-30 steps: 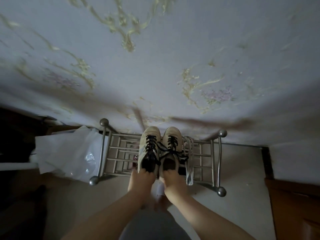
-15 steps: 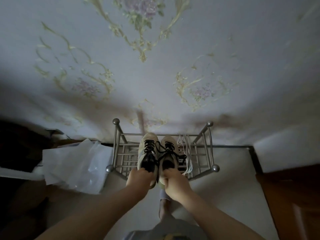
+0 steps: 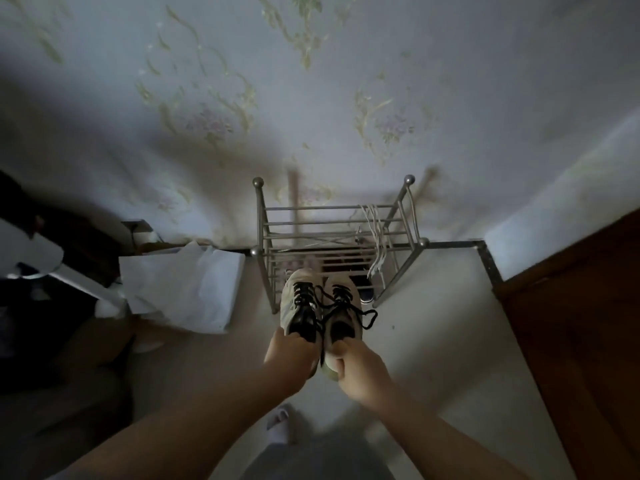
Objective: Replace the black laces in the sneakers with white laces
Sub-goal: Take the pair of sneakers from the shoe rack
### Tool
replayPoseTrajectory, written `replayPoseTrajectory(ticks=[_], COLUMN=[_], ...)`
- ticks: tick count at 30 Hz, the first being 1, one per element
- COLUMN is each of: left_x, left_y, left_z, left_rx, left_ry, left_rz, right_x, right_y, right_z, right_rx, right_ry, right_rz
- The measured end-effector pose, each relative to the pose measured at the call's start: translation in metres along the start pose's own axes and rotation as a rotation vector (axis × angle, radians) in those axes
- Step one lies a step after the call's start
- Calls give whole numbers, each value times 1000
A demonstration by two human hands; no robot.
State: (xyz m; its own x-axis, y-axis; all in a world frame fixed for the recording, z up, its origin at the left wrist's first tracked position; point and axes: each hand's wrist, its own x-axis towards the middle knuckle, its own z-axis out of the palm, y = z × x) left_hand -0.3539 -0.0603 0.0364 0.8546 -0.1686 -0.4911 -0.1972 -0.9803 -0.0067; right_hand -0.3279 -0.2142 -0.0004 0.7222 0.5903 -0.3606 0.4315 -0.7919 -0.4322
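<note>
Two pale sneakers (image 3: 320, 306), side by side, toes pointing away, threaded with black laces (image 3: 341, 303) whose loose loops trail off to the right. Held in the air in front of the metal rack (image 3: 332, 237), above the pale floor (image 3: 433, 323). Left hand (image 3: 291, 356) clenched around the heel of the left shoe; right hand (image 3: 360, 367) gripping the heel of the right shoe, thumb hooked at the collar. White laces (image 3: 375, 237) draped over the rack's top bars near its right end, ends dangling down. To the left, a white plastic bag (image 3: 183, 285) on the floor; to the right, a brown wooden door (image 3: 571, 323); behind, floral wallpaper (image 3: 311, 98). Compared with half a second ago: shoes lifted off the rack's top shelf and drawn toward the body, top shelf now bare apart from the white laces, grips unchanged.
</note>
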Motion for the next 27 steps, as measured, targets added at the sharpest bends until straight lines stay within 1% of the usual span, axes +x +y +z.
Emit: replayPoseTrajectory(ticks=[3, 6, 7, 9, 10, 12, 16, 20, 24, 27], left_x=[-30, -61, -72, -94, -104, -125, -166, -207, -246, -283], left_y=[21, 48, 58, 80, 91, 110, 136, 148, 146, 138], left_z=[15, 28, 34, 46, 53, 67, 98, 129, 162, 196], left_rx=[-2, -10, -9, 17, 22, 9, -5, 10, 14, 4], left_ry=[5, 4, 0, -11, -14, -34, -60, -67, -65, -65], left_rz=[-13, -26, -33, -42, -52, -70, -89, -78, -56, -46], right_x=[-34, -74, -87, -114, -126, -151, -199, -238, -267, -286], right_y=[-6, -12, -11, -10, -10, -13, -28, -48, -74, -103], right_z=[17, 29, 35, 49, 55, 69, 92, 120, 159, 199], right_rx=[-33, -60, -48, -59, -98, -188, -174, -161, -132, -162], right_ry=[-4, 28, 64, 97, 69, 63, 19, 12, 62, 44], right_rz=[31, -61, -106, -131, -121, -110, -113, -134, -168, -89])
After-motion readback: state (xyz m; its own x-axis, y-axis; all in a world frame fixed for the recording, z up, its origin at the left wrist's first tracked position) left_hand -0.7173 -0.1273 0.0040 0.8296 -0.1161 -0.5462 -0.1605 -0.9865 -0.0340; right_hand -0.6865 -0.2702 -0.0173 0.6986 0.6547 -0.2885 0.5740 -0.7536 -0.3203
